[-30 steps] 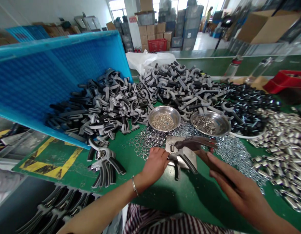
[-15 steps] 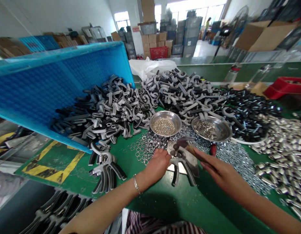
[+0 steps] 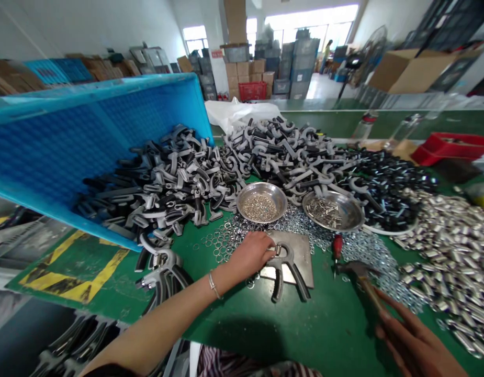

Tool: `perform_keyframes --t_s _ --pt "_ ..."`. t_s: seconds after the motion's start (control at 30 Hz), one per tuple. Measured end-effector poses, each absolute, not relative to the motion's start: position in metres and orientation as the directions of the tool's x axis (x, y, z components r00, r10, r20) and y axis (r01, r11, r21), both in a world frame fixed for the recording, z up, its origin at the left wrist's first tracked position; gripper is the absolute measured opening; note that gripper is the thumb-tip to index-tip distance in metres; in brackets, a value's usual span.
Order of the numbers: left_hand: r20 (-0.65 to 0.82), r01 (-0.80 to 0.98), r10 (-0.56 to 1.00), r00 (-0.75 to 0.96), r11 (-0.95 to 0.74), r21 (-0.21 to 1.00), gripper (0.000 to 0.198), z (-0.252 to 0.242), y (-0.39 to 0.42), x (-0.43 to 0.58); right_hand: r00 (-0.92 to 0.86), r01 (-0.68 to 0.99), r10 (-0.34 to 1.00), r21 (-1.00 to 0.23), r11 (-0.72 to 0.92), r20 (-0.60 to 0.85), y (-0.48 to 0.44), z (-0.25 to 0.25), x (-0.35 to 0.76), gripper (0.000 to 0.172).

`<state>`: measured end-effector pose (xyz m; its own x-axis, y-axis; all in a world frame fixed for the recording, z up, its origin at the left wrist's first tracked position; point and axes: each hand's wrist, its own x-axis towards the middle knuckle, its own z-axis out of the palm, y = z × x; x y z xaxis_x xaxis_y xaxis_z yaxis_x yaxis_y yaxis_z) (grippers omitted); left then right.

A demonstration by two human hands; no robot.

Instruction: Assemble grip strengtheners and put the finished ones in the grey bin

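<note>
My left hand (image 3: 252,253) is closed on the upper left part of a grey and black hand grip strengthener (image 3: 300,280), near its spring. The strengthener lies on a flat metal plate (image 3: 303,245), its two handles spread toward me. Off to the right, my right hand (image 3: 407,331) is wrapped round the wooden handle of a hammer (image 3: 368,291), whose head is low over the green table. A red-handled screwdriver (image 3: 337,246) lies just beyond the hammer head. Several assembled strengtheners (image 3: 163,267) are grouped left of my left forearm.
A tipped blue crate (image 3: 104,120) spills grey and black handles (image 3: 187,178) over the back. Two metal bowls (image 3: 283,198) (image 3: 357,214) hold small parts. Rings and nuts (image 3: 224,241) lie around the plate. Metal sleeves (image 3: 457,235) are heaped right, before a red bin (image 3: 449,146).
My right hand has carried the hammer away from the strengthener, to the right and toward me. My left hand stays on the strengthener, and more of the metal plate shows.
</note>
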<state>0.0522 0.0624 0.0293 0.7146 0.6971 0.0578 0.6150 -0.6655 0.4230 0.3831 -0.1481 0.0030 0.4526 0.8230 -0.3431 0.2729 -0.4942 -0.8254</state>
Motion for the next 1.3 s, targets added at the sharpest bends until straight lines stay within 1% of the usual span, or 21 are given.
perform_keyframes --t_s 0.03,0.07,0.1,0.13,0.17,0.23,0.27,0.33,0.47,0.5,0.57,0.6,0.63,0.67,0.7,0.73,0.8,0.93,1.13,1.2,1.3 --pt "0.075 0.608 0.701 0.709 -0.662 0.439 0.02 0.03 0.063 0.057 0.417 0.418 0.871 -0.795 -0.438 -0.261 -0.147 0.0 0.394 0.056" --pt "0.091 0.609 0.711 0.697 -0.655 0.449 0.021 0.029 0.06 0.062 0.348 0.598 0.926 -0.727 -0.337 -0.143 -0.14 -0.002 0.403 0.051" --pt "0.105 0.615 0.725 0.681 -0.643 0.456 0.025 0.027 0.055 0.068 0.272 0.741 0.962 -0.631 -0.231 -0.033 -0.126 -0.002 0.411 0.048" --pt "0.117 0.629 0.746 0.655 -0.624 0.463 0.033 0.023 0.048 0.074 0.218 0.832 0.975 -0.53 -0.162 0.045 -0.107 0.0 0.416 0.048" --pt "0.128 0.651 0.777 0.616 -0.594 0.473 0.042 0.018 0.041 0.079 0.2 0.877 0.979 -0.454 -0.16 0.042 -0.085 0.002 0.417 0.048" --pt "0.137 0.684 0.832 0.538 -0.526 0.505 0.054 0.007 0.025 0.086 0.271 0.908 0.956 -0.299 -0.293 -0.114 -0.038 0.006 0.411 0.051" --pt "0.137 0.685 0.847 0.514 -0.501 0.528 0.055 0.002 0.019 0.088 0.318 0.9 0.934 -0.259 -0.351 -0.161 -0.018 0.008 0.404 0.051" --pt "0.138 0.655 0.85 0.508 -0.485 0.579 0.056 -0.006 0.013 0.088 0.351 0.887 0.919 -0.252 -0.388 -0.18 0.011 0.009 0.392 0.047" --pt "0.129 0.576 0.834 0.537 -0.474 0.666 0.057 -0.009 0.015 0.08 0.36 0.848 0.91 -0.333 -0.412 -0.207 0.009 0.012 0.382 0.037" --pt "0.123 0.567 0.834 0.537 -0.465 0.68 0.057 -0.009 0.016 0.079 0.371 0.809 0.903 -0.402 -0.429 -0.217 0.001 0.015 0.381 0.035" --pt "0.108 0.558 0.835 0.539 -0.451 0.697 0.057 -0.007 0.018 0.078 0.387 0.619 0.893 -0.654 -0.436 -0.229 -0.017 0.023 0.372 0.032" --pt "0.101 0.559 0.835 0.541 -0.446 0.699 0.056 -0.007 0.018 0.077 0.379 0.464 0.895 -0.789 -0.403 -0.234 -0.024 0.028 0.364 0.031" --pt "0.095 0.563 0.836 0.541 -0.443 0.698 0.056 -0.007 0.019 0.078 0.356 0.291 0.905 -0.892 -0.346 -0.234 -0.028 0.033 0.354 0.031" --pt "0.089 0.567 0.835 0.543 -0.442 0.695 0.057 -0.006 0.019 0.078 0.313 0.134 0.921 -0.95 -0.283 -0.23 -0.03 0.037 0.343 0.031" --pt "0.082 0.57 0.833 0.548 -0.443 0.692 0.058 -0.006 0.019 0.078 0.257 0.025 0.941 -0.972 -0.233 -0.219 -0.028 0.04 0.332 0.03" --pt "0.074 0.569 0.826 0.559 -0.447 0.69 0.059 -0.005 0.02 0.077 0.204 -0.047 0.958 -0.98 -0.195 -0.2 -0.024 0.043 0.32 0.027" --pt "0.057 0.558 0.806 0.589 -0.457 0.692 0.059 -0.005 0.022 0.076 0.144 -0.122 0.978 -0.984 -0.134 -0.151 -0.012 0.043 0.302 0.022" --pt "0.051 0.536 0.8 0.598 -0.447 0.716 0.058 -0.006 0.026 0.073 0.125 -0.101 0.986 -0.99 -0.101 -0.113 0.009 0.034 0.282 0.021" --pt "0.077 0.548 0.828 0.555 -0.433 0.716 0.058 -0.012 0.023 0.076 0.159 0.232 0.985 -0.967 -0.101 -0.065 0.005 0.014 0.269 0.022" --pt "0.078 0.549 0.831 0.551 -0.432 0.716 0.057 -0.012 0.022 0.076 0.164 0.29 0.985 -0.951 -0.106 -0.06 0.002 0.009 0.267 0.02" --pt "0.081 0.544 0.83 0.552 -0.432 0.719 0.059 -0.013 0.022 0.076 0.182 0.295 0.981 -0.948 -0.123 -0.07 0.002 0.003 0.265 0.02"
